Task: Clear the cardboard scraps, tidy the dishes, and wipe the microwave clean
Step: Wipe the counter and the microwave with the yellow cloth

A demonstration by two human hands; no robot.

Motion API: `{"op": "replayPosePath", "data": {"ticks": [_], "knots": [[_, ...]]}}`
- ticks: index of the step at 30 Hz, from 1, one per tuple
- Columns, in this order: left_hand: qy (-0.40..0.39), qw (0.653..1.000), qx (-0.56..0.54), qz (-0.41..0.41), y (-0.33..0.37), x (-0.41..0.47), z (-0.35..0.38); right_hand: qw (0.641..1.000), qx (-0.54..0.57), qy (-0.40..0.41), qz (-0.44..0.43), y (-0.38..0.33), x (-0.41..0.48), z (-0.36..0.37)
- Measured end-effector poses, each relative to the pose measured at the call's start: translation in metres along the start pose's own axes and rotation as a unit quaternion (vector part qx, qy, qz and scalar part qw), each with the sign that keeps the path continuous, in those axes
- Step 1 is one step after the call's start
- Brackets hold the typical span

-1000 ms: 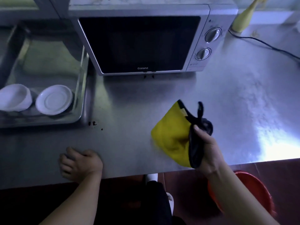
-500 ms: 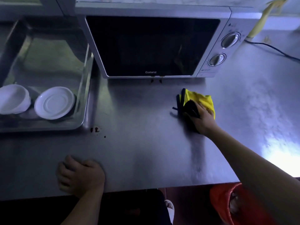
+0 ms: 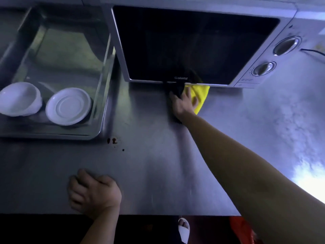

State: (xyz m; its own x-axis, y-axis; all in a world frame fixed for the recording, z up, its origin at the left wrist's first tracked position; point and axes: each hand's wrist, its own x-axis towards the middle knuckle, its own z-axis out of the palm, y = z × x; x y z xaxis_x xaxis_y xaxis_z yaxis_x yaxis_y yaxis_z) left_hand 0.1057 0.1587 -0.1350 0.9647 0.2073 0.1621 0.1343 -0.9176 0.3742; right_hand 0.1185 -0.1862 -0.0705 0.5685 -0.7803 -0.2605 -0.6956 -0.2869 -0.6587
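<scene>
steel counter (image 3: 158, 173) carries a silver microwave (image 3: 193, 41) beside a metal tray (image 3: 52, 134) holding a white bowl (image 3: 19, 97) and plate (image 3: 68, 106). right hand (image 3: 182, 104), spread flat, presses a yellow-and-black cloth (image 3: 202, 93) at the microwave's lower front edge; left hand (image 3: 95, 194) rests curled, holding nothing, near the counter's front edge.

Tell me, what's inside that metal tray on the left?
A white bowl and a white plate sit side by side at the near end of the tray. Whatever lies beneath them is covered.
</scene>
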Motion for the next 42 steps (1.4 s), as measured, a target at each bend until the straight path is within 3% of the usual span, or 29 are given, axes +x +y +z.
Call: {"op": "replayPosePath", "data": {"ticks": [2, 5, 15, 17, 19, 22, 23, 25, 28, 30, 33, 35, 36, 42], "knots": [[-0.006, 1.000, 0.009, 0.007, -0.001, 0.001, 0.001, 0.989, -0.127, -0.044, -0.063, -0.010, 0.003, 0.017], [-0.013, 1.000, 0.010, 0.009, 0.003, 0.000, -0.004, 0.968, -0.204, -0.071, -0.129, -0.008, -0.003, 0.020], [-0.025, 1.000, 0.009, 0.014, 0.009, -0.001, -0.013, 0.923, -0.156, -0.237, -0.259, 0.055, -0.143, -0.025], [-0.030, 0.999, 0.009, 0.016, 0.010, -0.002, -0.015, 0.930, -0.075, -0.289, -0.217, 0.068, -0.172, -0.035], [-0.025, 0.999, 0.015, 0.019, 0.012, -0.001, -0.017, 0.942, 0.149, -0.294, -0.059, 0.069, -0.199, -0.047], [-0.016, 1.000, 0.014, 0.020, 0.015, -0.001, -0.019, 0.877, 0.423, -0.201, 0.110, 0.062, -0.210, -0.058], [-0.016, 1.000, 0.014, 0.021, 0.015, -0.001, -0.019, 0.849, 0.479, -0.173, 0.139, 0.061, -0.207, -0.057], [-0.017, 0.999, 0.017, 0.025, 0.016, 0.000, -0.021, 0.842, 0.503, -0.109, 0.164, 0.043, -0.195, -0.051], [-0.024, 0.999, 0.021, 0.020, 0.017, -0.001, -0.022, 0.878, 0.467, -0.031, 0.100, -0.006, -0.180, -0.025], [-0.031, 0.999, 0.020, 0.013, 0.019, 0.000, -0.024, 0.914, 0.403, -0.042, 0.014, -0.041, -0.172, 0.004], [-0.030, 0.999, 0.019, 0.014, 0.020, 0.000, -0.025, 0.971, 0.099, -0.165, -0.144, -0.067, -0.157, 0.055], [-0.018, 0.999, 0.018, 0.019, 0.019, 0.000, -0.025, 0.931, -0.151, -0.224, -0.244, -0.063, -0.150, 0.084], [-0.015, 0.999, 0.019, 0.022, 0.019, -0.001, -0.024, 0.906, -0.224, -0.229, -0.276, -0.061, -0.148, 0.093], [-0.013, 1.000, 0.009, 0.023, 0.022, -0.002, -0.024, 0.841, -0.345, -0.224, -0.351, -0.048, -0.144, 0.103]]}}
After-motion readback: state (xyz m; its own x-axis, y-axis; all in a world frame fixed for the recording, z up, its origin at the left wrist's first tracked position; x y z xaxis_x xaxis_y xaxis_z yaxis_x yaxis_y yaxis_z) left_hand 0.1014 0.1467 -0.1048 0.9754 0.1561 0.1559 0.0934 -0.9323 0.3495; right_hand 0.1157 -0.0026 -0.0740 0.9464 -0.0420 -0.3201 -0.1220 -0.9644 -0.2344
